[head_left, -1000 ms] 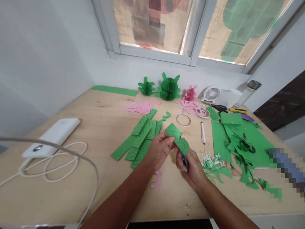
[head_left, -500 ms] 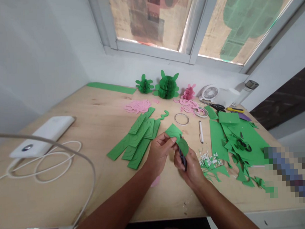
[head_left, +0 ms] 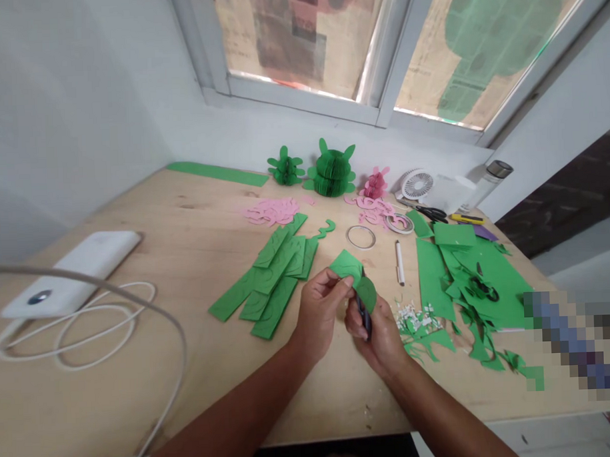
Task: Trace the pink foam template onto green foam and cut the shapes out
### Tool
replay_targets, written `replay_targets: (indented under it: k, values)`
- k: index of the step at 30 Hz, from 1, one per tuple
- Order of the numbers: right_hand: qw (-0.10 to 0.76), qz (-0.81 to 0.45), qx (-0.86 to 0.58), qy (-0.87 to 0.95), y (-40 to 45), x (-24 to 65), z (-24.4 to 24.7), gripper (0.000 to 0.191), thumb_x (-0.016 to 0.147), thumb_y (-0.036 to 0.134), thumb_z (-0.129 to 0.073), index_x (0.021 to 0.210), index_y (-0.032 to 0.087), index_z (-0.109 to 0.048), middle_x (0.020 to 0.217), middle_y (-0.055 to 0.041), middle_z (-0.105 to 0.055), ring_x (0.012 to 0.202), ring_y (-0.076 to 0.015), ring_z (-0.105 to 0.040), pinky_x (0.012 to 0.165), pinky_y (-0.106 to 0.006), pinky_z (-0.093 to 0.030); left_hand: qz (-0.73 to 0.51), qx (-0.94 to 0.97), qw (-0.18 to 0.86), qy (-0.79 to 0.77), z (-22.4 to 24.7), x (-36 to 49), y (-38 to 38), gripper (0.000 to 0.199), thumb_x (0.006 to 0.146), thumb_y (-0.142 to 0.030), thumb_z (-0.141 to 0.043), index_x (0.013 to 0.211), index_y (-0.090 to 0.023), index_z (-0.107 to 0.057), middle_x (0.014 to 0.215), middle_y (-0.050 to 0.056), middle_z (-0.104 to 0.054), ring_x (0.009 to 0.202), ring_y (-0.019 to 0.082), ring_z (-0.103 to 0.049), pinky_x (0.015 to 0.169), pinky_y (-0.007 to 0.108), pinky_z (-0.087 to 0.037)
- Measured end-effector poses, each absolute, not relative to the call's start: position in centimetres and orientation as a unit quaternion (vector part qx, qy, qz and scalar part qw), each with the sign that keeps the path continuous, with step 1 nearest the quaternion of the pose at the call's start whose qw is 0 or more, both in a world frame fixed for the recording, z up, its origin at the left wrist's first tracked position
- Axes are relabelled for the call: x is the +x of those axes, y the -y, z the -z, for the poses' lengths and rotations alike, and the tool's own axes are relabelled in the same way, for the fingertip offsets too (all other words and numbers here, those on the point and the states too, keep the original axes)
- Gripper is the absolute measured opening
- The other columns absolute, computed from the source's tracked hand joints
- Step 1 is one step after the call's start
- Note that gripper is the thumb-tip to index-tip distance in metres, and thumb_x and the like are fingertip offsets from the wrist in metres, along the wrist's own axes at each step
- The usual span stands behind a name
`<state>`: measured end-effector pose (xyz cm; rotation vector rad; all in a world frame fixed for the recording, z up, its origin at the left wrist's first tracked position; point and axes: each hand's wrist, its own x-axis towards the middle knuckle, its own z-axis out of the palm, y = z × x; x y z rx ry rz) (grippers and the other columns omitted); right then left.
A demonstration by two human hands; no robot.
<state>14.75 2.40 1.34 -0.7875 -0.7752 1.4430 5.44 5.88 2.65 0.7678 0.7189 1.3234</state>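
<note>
Between thumb and fingers, my left hand (head_left: pixel 318 308) pinches a small piece of green paper (head_left: pixel 345 262). A rounded flap of that paper (head_left: pixel 366 294) curls down toward my other hand. My right hand (head_left: pixel 381 336) is closed around dark-handled scissors (head_left: pixel 365 320), whose blades meet the paper and are partly hidden behind the flap. Left of my hands lie overlapping green paper strips (head_left: pixel 271 283) marked with curved outlines. A small curly green cutout (head_left: pixel 326 229) rests just beyond them.
Pink cutouts (head_left: pixel 272 211) lie farther back, near green paper figures (head_left: pixel 333 169). On the right are green sheets (head_left: pixel 507 281) with scraps, a white pen (head_left: pixel 399 262) and a tape ring (head_left: pixel 360 237). A white power bank (head_left: pixel 71 273) with a looping cable sits left.
The whole view has shifted slightly, with the table's things a little farther left. My hands keep nearly the same hold on the paper and scissors.
</note>
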Motion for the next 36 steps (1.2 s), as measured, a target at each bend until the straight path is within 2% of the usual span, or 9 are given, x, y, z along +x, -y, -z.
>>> replay_targets:
  k: [6,17,36]
  values:
    - [0.607,-0.626,-0.350,0.342,-2.45,14.72,-1.47,0.043,0.083,0.058,-0.066,0.071,0.018,-0.054,0.048,0.0089,-0.040,0.039,-0.0049,-0.022,0.041,-0.023,-0.017,-0.593,0.329,0.662,-0.321,-2.72,5.57,-5.70,0.019,0.069,-0.031,-0.075,0.068,-0.017,-0.062,0.062,-0.002,-0.060,0.058,0.011,-0.056,0.062,0.024,-0.047]
    - [0.599,-0.614,-0.381,0.345,-2.43,14.63,-1.58,0.046,0.079,0.063,-0.066,0.071,0.020,-0.052,0.046,0.0093,-0.037,0.039,-0.0061,-0.020,0.041,-0.024,-0.014,-0.593,0.329,0.660,-0.325,-2.83,5.55,-5.49,0.016,0.070,-0.029,-0.075,0.068,-0.017,-0.064,0.062,-0.001,-0.060,0.059,0.012,-0.056,0.063,0.024,-0.048]
    - [0.604,-0.616,-0.378,0.336,-2.42,14.54,-1.77,0.046,0.076,0.063,-0.069,0.074,0.018,-0.056,0.046,0.0097,-0.039,0.039,-0.0050,-0.020,0.040,-0.023,-0.014,-0.599,0.325,0.655,-0.326,-2.76,5.65,-5.46,0.016,0.070,-0.030,-0.075,0.069,-0.018,-0.064,0.062,-0.002,-0.059,0.058,0.011,-0.056,0.061,0.024,-0.047]
